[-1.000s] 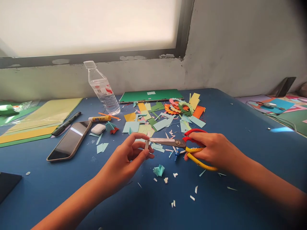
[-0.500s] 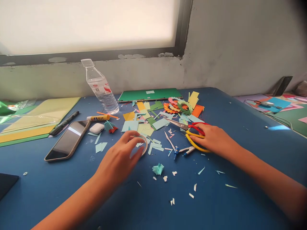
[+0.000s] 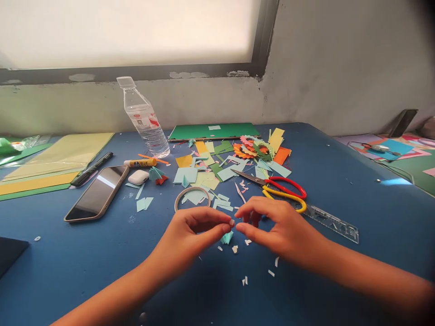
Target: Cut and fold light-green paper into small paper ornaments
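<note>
My left hand (image 3: 193,233) and my right hand (image 3: 278,231) meet fingertip to fingertip low over the blue table (image 3: 340,181). Between the pinched fingers is a tiny pale piece (image 3: 232,222), probably tape; it is too small to make out well. Just below the fingertips lies a small folded teal paper (image 3: 227,237). A tape roll (image 3: 180,197) lies flat on the table beyond my left hand. The red-and-yellow scissors (image 3: 283,183) lie beyond my right hand, blades pointing left.
A clear ruler (image 3: 331,222) lies right of my right hand. Coloured paper scraps (image 3: 204,174) and paper flowers (image 3: 253,149) cover the middle. Further left are a phone (image 3: 98,192), earbud case (image 3: 138,176), glue stick (image 3: 141,163), marker (image 3: 91,169) and water bottle (image 3: 144,120).
My right hand set the scissors down on the table and my left hand put down the tape roll. Both hands then came together at the centre, pinching a small piece.
</note>
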{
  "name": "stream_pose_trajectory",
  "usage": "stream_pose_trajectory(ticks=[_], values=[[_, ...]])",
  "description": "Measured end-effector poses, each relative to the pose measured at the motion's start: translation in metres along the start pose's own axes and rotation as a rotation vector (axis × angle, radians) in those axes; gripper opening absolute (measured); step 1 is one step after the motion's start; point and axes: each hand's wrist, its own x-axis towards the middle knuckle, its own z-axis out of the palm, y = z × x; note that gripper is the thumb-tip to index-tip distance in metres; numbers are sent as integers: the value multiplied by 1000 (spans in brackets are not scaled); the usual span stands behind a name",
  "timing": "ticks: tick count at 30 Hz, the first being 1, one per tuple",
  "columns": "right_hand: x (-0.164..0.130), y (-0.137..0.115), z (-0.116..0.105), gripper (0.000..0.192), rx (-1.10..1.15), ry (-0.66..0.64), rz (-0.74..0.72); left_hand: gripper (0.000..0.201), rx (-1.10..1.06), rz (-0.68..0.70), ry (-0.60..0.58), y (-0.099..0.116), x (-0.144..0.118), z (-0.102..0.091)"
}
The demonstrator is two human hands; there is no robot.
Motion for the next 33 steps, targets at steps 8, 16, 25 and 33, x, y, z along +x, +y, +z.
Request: stream_pose_trajectory(ticks=[8, 16, 25, 33], values=[[0, 3, 8, 5, 106, 15, -6, 9, 93, 82, 2, 1, -2, 5], [-1, 12, 14, 12, -54, 22, -91, 36, 508, -21, 31, -5, 3, -5], [-1, 20, 33, 19, 180, -119, 142, 14, 805, -43, -146, -14, 8, -9], [-1, 19, 32, 16, 398, -37, 151, 19, 303, -64, -123, -7, 7, -4]])
